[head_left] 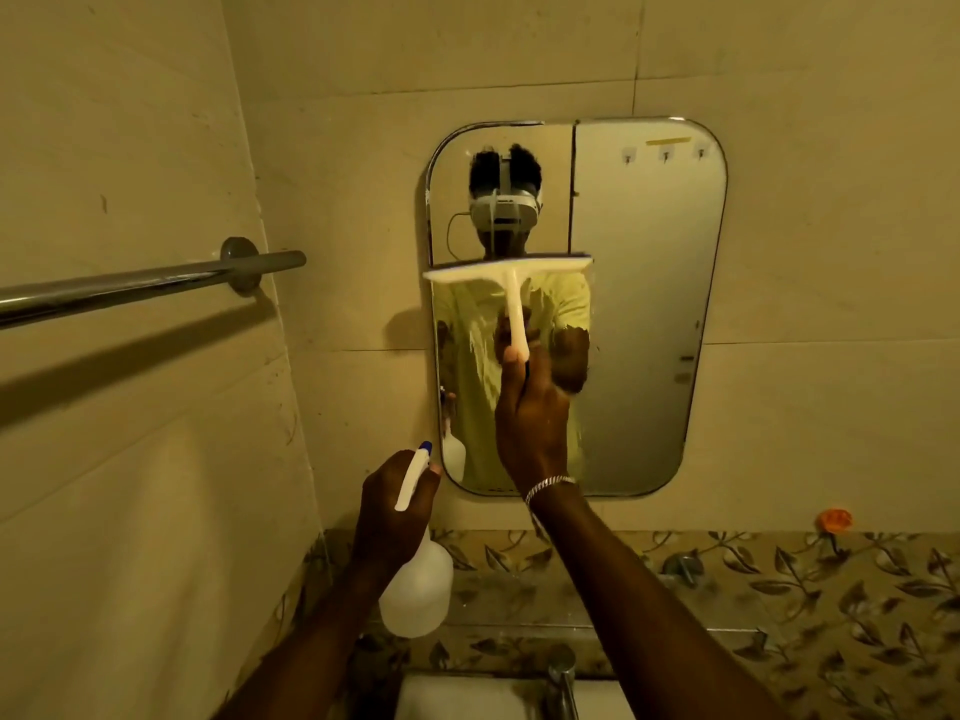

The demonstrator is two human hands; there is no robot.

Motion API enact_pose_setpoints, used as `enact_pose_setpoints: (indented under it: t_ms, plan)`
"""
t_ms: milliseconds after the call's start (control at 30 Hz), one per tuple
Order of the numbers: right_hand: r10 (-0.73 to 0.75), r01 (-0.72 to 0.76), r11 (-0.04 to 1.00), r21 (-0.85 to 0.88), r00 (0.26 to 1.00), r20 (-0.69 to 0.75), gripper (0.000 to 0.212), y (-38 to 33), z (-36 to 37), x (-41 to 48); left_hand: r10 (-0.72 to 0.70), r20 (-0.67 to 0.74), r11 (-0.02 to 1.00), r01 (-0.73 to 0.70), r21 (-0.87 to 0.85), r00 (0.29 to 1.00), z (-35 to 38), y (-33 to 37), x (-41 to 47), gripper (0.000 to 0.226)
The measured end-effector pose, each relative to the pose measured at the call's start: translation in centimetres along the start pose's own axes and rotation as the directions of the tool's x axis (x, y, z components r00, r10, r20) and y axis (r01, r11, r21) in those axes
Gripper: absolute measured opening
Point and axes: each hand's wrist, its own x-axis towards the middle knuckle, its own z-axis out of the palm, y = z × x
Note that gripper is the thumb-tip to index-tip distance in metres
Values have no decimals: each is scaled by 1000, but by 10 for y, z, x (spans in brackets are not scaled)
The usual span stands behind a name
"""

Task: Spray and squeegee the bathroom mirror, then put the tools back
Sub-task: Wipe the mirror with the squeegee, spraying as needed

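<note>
A rounded rectangular mirror (644, 314) hangs on the tiled wall ahead. My right hand (532, 418) grips the handle of a white squeegee (511, 275), whose blade lies level across the left half of the glass, about a third of the way down. The glass below the blade looks wet and smeared. My left hand (395, 506) holds a white spray bottle (418, 589) with a blue nozzle tip, low and just left of the mirror's bottom corner. The mirror reflects a person in a yellow shirt.
A chrome towel bar (145, 285) juts out from the left wall at mirror height. Below are a leaf-patterned tile band, a white sink (467, 698) and a chrome tap (561, 678). An orange hook (834, 519) sticks to the wall at lower right.
</note>
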Motion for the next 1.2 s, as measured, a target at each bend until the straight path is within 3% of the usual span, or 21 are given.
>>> enact_pose_setpoints:
  t_ms: [167,433,533,633,800,1000,1200]
  plan:
    - [-97,95,995,-31,990,-100,39,-45,-4,69,-17,2,1000,17,7,1000,4,0,1,30]
    - [-76,71,992,-101,996,-52,41,-59,-7,116,-22,2,1000,22,-1,1000,9,-4,0,12]
    - [-73,61,985,-159,995,-67,43,-41,-3,105,-24,12,1000,24,3,1000,12,-9,0,12]
    - [-62,43,979,-199,994,-93,44,-20,-4,83,-50,11,999,50,11,999,15,-13,-1,25]
    - [-26,16,991,-132,997,-74,42,12,-8,44,-25,29,1000,25,16,999,21,-12,-3,6]
    - [61,-67,983,-172,997,-42,54,43,-13,-5,-4,55,1000,5,-21,998,17,-5,-5,20]
    - [112,-117,969,-217,993,-33,49,78,-24,-60,-35,56,999,34,17,998,12,1,-12,22]
